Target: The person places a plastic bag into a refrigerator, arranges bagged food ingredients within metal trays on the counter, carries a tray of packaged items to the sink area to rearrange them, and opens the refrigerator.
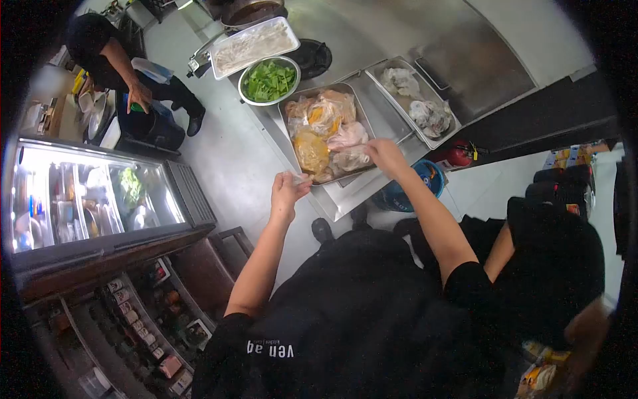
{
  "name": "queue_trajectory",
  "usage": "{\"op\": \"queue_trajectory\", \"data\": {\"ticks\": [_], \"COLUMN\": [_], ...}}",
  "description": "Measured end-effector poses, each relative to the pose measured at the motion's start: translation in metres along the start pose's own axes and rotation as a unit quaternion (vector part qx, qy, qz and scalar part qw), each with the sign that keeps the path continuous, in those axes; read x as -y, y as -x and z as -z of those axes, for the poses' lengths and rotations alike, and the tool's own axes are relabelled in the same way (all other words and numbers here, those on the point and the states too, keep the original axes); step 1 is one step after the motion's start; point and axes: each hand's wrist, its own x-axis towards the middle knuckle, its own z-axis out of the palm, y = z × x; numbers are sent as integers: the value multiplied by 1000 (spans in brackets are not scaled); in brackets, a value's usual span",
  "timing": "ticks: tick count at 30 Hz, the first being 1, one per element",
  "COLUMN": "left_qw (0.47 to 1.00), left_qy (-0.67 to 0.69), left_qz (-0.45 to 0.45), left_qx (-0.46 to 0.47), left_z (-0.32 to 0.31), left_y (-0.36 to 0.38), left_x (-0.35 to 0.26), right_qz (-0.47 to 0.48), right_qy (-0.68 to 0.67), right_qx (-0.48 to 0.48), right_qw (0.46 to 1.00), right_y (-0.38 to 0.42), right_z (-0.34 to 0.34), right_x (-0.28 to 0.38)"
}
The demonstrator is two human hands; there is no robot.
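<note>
Before the person: counter [419,23]; on its near end, first tray [361,111], holding several bags [311,151]. Left hand [288,194] just beside tray's near-left corner, right hand [387,158] at near-right side, on a bag. Beyond first tray, to the left: bowl [272,102], leafy vegetables [269,80] in it. Behind bowl: shallow tray [214,64]; farther back, pot [252,13]. Right of first tray: second tray [446,137], holding two more bags [430,118]. Off counter's right: fire extinguisher [458,154]; nearer, round container [428,178], partly behind right forearm. Far left: display case [189,199]; nearer, shelves [81,342]. Beyond case: co-worker [93,40], one hand [138,94] over bin [156,137]. Close on right: another person [558,266]
</note>
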Motion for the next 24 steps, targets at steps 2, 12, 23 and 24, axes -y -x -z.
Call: {"op": "queue_trajectory", "data": {"ticks": [2,12,23,24], "left_qw": [999,870,786,779], "left_qy": [-41,-443,-553,-559], "left_qz": [-7,-215,-254,-256], "left_qx": [4,-14,-114,-124], "left_z": [-3,-29,-47,-48], "left_y": [6,24,19,19], "left_x": [1,6,23,22], "right_qz": [20,-4,22,27], "right_qy": [5,-129,-107,-132], "right_qx": [-13,-4,-20,-9], "right_qw": [1000,992,994,991], "right_y": [-9,-44,-53,-49], "right_z": [1,2,7,9], "right_x": [-9,-35,-56,-57]}}
